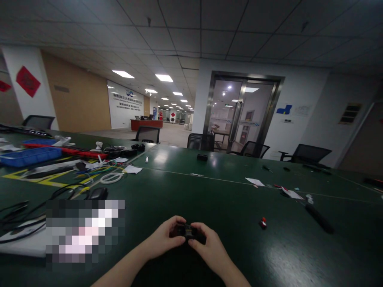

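Observation:
Both hands meet over the near middle of the green table (155, 215). Between them is a small black object (188, 232) with a lighter, yellowish middle; its exact kind does not show. My left hand (167, 237) is closed on its left side, thumb in front and fingers behind. On the other side my right hand (208, 241) grips it the same way. The fingers cover much of the object. To the right, apart from the hands, lies a small red and white item (263, 223).
At left are a blue tray (31, 156), a coil of white cable (111, 177), black cords and a black computer mouse (98, 193). A small black box (202, 157) sits farther back. A long black-handled item (319, 219) and paper scraps (254, 181) lie right. Office chairs (200, 141) line the far edge.

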The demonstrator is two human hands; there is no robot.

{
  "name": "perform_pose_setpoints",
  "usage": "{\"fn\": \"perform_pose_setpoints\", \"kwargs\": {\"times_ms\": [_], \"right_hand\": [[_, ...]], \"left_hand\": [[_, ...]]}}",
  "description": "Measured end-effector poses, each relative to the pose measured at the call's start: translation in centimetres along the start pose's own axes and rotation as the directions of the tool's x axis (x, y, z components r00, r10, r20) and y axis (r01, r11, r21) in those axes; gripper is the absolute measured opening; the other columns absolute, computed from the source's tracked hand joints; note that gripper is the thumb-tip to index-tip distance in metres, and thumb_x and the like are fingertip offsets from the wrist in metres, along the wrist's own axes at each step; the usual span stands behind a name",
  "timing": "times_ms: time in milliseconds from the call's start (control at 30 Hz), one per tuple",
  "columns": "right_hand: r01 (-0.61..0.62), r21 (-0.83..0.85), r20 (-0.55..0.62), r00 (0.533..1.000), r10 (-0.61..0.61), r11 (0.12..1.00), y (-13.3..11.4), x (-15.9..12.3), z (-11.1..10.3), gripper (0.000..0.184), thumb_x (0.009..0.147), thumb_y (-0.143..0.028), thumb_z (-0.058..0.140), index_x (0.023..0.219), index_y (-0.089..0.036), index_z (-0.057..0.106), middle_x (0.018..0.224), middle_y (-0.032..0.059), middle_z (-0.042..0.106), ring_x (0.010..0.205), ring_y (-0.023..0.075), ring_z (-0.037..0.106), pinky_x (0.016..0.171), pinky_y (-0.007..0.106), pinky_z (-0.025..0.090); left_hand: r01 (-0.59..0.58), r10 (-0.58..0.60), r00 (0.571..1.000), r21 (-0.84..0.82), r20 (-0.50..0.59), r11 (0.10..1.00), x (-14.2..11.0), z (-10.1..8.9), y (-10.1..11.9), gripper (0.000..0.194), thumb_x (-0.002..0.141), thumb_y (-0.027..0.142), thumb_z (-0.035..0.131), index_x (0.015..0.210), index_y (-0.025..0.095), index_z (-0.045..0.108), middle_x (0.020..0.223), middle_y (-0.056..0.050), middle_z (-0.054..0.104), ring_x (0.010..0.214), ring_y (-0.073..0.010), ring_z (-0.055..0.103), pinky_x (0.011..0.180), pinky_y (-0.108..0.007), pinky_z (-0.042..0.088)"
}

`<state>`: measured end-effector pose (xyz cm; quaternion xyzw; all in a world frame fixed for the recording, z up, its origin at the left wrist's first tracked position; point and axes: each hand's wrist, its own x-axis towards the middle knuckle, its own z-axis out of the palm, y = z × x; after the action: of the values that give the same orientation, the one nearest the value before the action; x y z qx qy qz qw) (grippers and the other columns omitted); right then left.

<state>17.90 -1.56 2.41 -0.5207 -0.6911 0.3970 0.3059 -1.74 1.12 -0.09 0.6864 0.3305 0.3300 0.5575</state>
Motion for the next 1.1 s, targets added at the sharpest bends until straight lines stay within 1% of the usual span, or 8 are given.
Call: {"fn": "perform_pose_setpoints", "kwargs": {"times_ms": [133, 200, 300, 467, 533, 633, 933, 1100], "right_hand": [[0.000, -0.009, -0.010, 1.000, 0.000, 1.000, 0.4, 0.1, 0.2, 0.039, 0.073, -0.026, 0.058, 0.113, -0.024, 0.056, 0.111, 0.0002, 0.061, 0.109, 0.0202, 0.053, 0.091, 0.032, 0.041], [0.008, -0.039, -0.045, 0.999, -0.010, 0.999, 0.8, 0.1, 0.4, 0.039, 0.072, -0.024, 0.059, 0.111, -0.024, 0.056, 0.110, 0.0005, 0.061, 0.108, 0.0200, 0.054, 0.092, 0.032, 0.041], [-0.011, -0.150, -0.098, 0.995, -0.004, 0.989, 1.2, -0.1, 0.8, 0.041, 0.073, -0.025, 0.058, 0.114, -0.025, 0.055, 0.116, 0.0012, 0.058, 0.110, 0.0205, 0.052, 0.092, 0.035, 0.042], [0.004, -0.212, -0.126, 0.992, -0.031, 0.977, 1.2, -0.6, 1.3, 0.041, 0.074, -0.024, 0.057, 0.116, -0.023, 0.055, 0.118, 0.0044, 0.057, 0.111, 0.0214, 0.051, 0.095, 0.037, 0.039], [0.026, -0.247, -0.131, 0.990, -0.060, 0.969, 1.1, -0.8, 1.5, 0.039, 0.072, -0.022, 0.059, 0.112, -0.020, 0.058, 0.114, 0.0066, 0.059, 0.110, 0.0217, 0.051, 0.098, 0.037, 0.036], [0.060, -0.288, -0.125, 0.987, -0.099, 0.956, 1.2, -0.9, 1.7, 0.039, 0.073, -0.023, 0.058, 0.112, -0.019, 0.058, 0.112, 0.0067, 0.060, 0.110, 0.0208, 0.051, 0.098, 0.035, 0.036], [0.073, -0.378, -0.106, 0.987, -0.121, 0.923, 2.2, -1.6, 2.5, 0.040, 0.077, -0.028, 0.057, 0.116, -0.020, 0.054, 0.118, 0.0068, 0.058, 0.113, 0.0208, 0.049, 0.098, 0.036, 0.036], [0.087, -0.411, -0.104, 0.984, -0.141, 0.907, 2.8, -1.9, 3.1, 0.042, 0.078, -0.029, 0.057, 0.118, -0.017, 0.053, 0.119, 0.0085, 0.057, 0.114, 0.0213, 0.048, 0.098, 0.035, 0.036]], "left_hand": [[0.044, -0.031, 0.997, 0.207, -0.067, 0.977, -0.2, 0.3, 0.5, 0.040, 0.077, 0.019, 0.060, 0.115, 0.020, 0.046, 0.108, -0.005, 0.058, 0.097, -0.0200, 0.056, 0.085, -0.034, 0.044], [0.042, -0.004, 0.993, 0.320, -0.117, 0.946, -0.4, 0.5, 0.8, 0.040, 0.075, 0.017, 0.060, 0.113, 0.021, 0.049, 0.110, -0.005, 0.056, 0.100, -0.0207, 0.054, 0.088, -0.033, 0.042], [0.029, 0.059, 0.985, 0.489, -0.162, 0.872, -0.6, 0.8, 0.8, 0.036, 0.074, 0.022, 0.061, 0.110, 0.022, 0.054, 0.113, -0.005, 0.054, 0.105, -0.0231, 0.050, 0.092, -0.035, 0.039], [0.017, 0.117, 0.983, 0.699, -0.144, 0.715, -0.9, 1.2, 0.2, 0.034, 0.077, 0.026, 0.060, 0.110, 0.022, 0.055, 0.112, -0.006, 0.055, 0.105, -0.0242, 0.049, 0.091, -0.036, 0.039], [0.018, 0.128, 0.981, 0.716, -0.149, 0.698, -1.0, 1.4, 0.0, 0.035, 0.076, 0.024, 0.060, 0.110, 0.020, 0.055, 0.111, -0.007, 0.056, 0.105, -0.0245, 0.049, 0.092, -0.036, 0.038], [0.013, 0.136, 0.980, 0.731, -0.144, 0.682, -1.2, 1.6, -0.2, 0.036, 0.077, 0.024, 0.060, 0.112, 0.019, 0.054, 0.111, -0.008, 0.056, 0.105, -0.0244, 0.049, 0.092, -0.036, 0.038], [0.007, 0.153, 0.979, 0.776, -0.133, 0.630, -1.7, 2.1, -1.1, 0.035, 0.078, 0.025, 0.059, 0.112, 0.017, 0.055, 0.111, -0.009, 0.056, 0.105, -0.0258, 0.049, 0.094, -0.038, 0.037], [0.008, 0.165, 0.977, 0.799, -0.134, 0.601, -2.0, 2.4, -1.9, 0.034, 0.079, 0.026, 0.059, 0.111, 0.018, 0.056, 0.109, -0.008, 0.057, 0.104, -0.0264, 0.050, 0.093, -0.039, 0.038]]}}
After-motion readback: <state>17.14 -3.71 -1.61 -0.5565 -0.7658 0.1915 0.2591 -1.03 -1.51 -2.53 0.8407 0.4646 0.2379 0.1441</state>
